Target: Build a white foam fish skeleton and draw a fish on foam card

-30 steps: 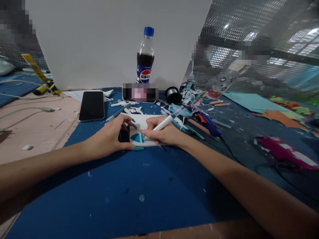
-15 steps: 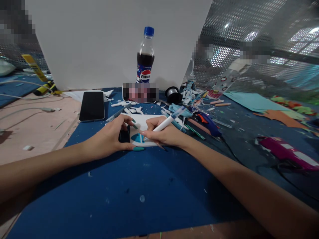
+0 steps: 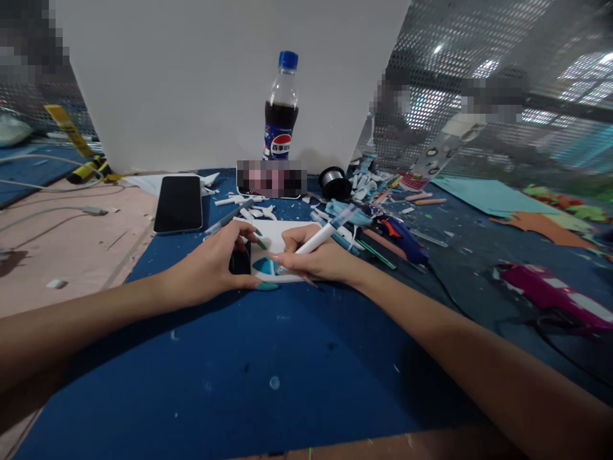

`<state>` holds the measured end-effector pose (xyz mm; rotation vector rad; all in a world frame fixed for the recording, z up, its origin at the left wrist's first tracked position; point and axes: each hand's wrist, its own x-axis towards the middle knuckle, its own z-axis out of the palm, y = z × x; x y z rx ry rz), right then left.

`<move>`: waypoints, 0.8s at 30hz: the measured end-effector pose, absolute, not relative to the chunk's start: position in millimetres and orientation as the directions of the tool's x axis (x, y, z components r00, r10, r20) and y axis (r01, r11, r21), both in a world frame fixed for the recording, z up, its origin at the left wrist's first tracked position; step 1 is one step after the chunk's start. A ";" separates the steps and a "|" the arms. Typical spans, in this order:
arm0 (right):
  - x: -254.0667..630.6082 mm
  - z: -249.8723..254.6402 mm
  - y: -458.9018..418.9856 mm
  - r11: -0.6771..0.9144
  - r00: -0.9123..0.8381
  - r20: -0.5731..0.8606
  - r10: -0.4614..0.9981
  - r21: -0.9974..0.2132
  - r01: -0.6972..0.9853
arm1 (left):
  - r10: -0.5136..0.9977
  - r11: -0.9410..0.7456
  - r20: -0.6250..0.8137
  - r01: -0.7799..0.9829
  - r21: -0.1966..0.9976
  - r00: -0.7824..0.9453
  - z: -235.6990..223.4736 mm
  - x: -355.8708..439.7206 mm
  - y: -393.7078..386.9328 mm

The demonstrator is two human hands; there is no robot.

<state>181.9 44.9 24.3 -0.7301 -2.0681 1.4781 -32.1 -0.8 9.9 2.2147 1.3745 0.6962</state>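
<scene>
My right hand (image 3: 318, 255) is closed around a white marker (image 3: 315, 239) with a clear bluish back end. Its tip points down at a small white board (image 3: 268, 231) lying on the blue mat, though the fingers partly hide the contact. A bright blue painted patch (image 3: 265, 266) shows on the board between my hands. At the board's left end, my left hand (image 3: 218, 259) arches with thumb and fingers apart, gripping it. The green-nailed thumb lies along the near edge, and the fingertips reach over the top.
Behind the board stand a propped phone (image 3: 242, 182) and a cola bottle (image 3: 281, 118). A dark phone (image 3: 179, 204) lies left. White scraps, a wire spool (image 3: 334, 183) and a blue glue gun (image 3: 405, 237) crowd the right; a magenta corded tool (image 3: 550, 291) lies farther out.
The view has shifted very slightly. Both hands, the marker and the board keep nearly the same places.
</scene>
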 end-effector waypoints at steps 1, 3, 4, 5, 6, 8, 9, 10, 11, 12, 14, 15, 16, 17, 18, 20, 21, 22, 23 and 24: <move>181.8 24.2 44.8 0.272 -0.736 0.087 0.672 -0.953 0.136 | 0.907 -0.408 0.185 0.684 0.604 0.378 9.8 -32.3 -0.8; 181.6 23.9 44.5 0.278 -0.731 0.096 0.676 -0.951 0.132 | 0.909 -0.406 0.189 0.685 0.605 0.373 9.7 -32.3 -0.7; 181.6 23.8 44.4 0.281 -0.727 0.099 0.680 -0.951 0.133 | 0.908 -0.407 0.190 0.684 0.605 0.373 9.8 -32.2 -0.7; 181.6 23.6 44.3 0.283 -0.722 0.100 0.684 -0.949 0.137 | 0.908 -0.408 0.188 0.683 0.606 0.375 9.9 -32.1 -0.6; 181.6 23.4 44.2 0.284 -0.718 0.099 0.689 -0.948 0.142 | 0.907 -0.409 0.186 0.683 0.606 0.378 10.1 -31.9 -0.6; 181.8 23.1 44.2 0.291 -0.710 0.102 0.697 -0.945 0.150 | 0.907 -0.407 0.180 0.684 0.605 0.380 10.4 -31.7 -0.7; 181.8 23.0 44.2 0.298 -0.708 0.108 0.698 -0.943 0.150 | 0.908 -0.405 0.175 0.686 0.605 0.381 10.6 -31.7 -0.8; 181.8 22.9 44.4 0.307 -0.706 0.117 0.698 -0.940 0.149 | 0.909 -0.402 0.174 0.688 0.604 0.378 10.8 -31.7 -0.9; 181.8 22.9 44.5 0.317 -0.705 0.127 0.697 -0.937 0.144 | 0.910 -0.400 0.173 0.689 0.604 0.377 10.9 -31.8 -1.0; 181.8 22.9 44.7 0.325 -0.706 0.137 0.695 -0.936 0.139 | 0.910 -0.400 0.171 0.689 0.604 0.378 11.0 -31.9 -1.1; 181.8 23.0 45.1 0.335 -0.706 0.148 0.692 -0.933 0.132 | 0.910 -0.400 0.171 0.689 0.605 0.377 11.3 -32.0 -1.3; 181.7 23.1 45.2 0.337 -0.706 0.150 0.692 -0.932 0.132 | 0.910 -0.401 0.173 0.688 0.605 0.377 11.4 -31.9 -1.4; 181.7 23.1 45.2 0.337 -0.707 0.149 0.691 -0.932 0.133 | 0.910 -0.401 0.175 0.688 0.605 0.376 11.5 -31.8 -1.6; 181.7 23.2 45.2 0.333 -0.709 0.145 0.690 -0.933 0.133 | 0.910 -0.401 0.174 0.688 0.605 0.376 11.6 -31.6 -1.7; 181.7 23.2 45.2 0.325 -0.712 0.137 0.688 -0.936 0.135 | 0.911 -0.399 0.174 0.689 0.605 0.375 11.6 -31.4 -1.8; 181.7 23.0 45.2 0.302 -0.722 0.110 0.683 -0.943 0.142 | 0.910 -0.400 0.175 0.689 0.605 0.375 11.7 -31.1 -1.9; 181.7 22.8 45.3 0.292 -0.727 0.098 0.680 -0.945 0.147 | 0.910 -0.401 0.177 0.689 0.604 0.374 11.7 -31.1 -1.8; 181.7 22.6 45.4 0.285 -0.729 0.088 0.679 -0.946 0.152 | 0.910 -0.402 0.179 0.688 0.604 0.374 11.7 -31.1 -1.6; 181.8 22.4 45.5 0.280 -0.731 0.079 0.678 -0.947 0.157 | 0.910 -0.403 0.180 0.688 0.604 0.375 11.7 -31.1 -1.4; 181.9 22.3 45.6 0.278 -0.732 0.075 0.677 -0.947 0.161 | 0.910 -0.402 0.179 0.689 0.603 0.374 11.7 -31.2 -1.3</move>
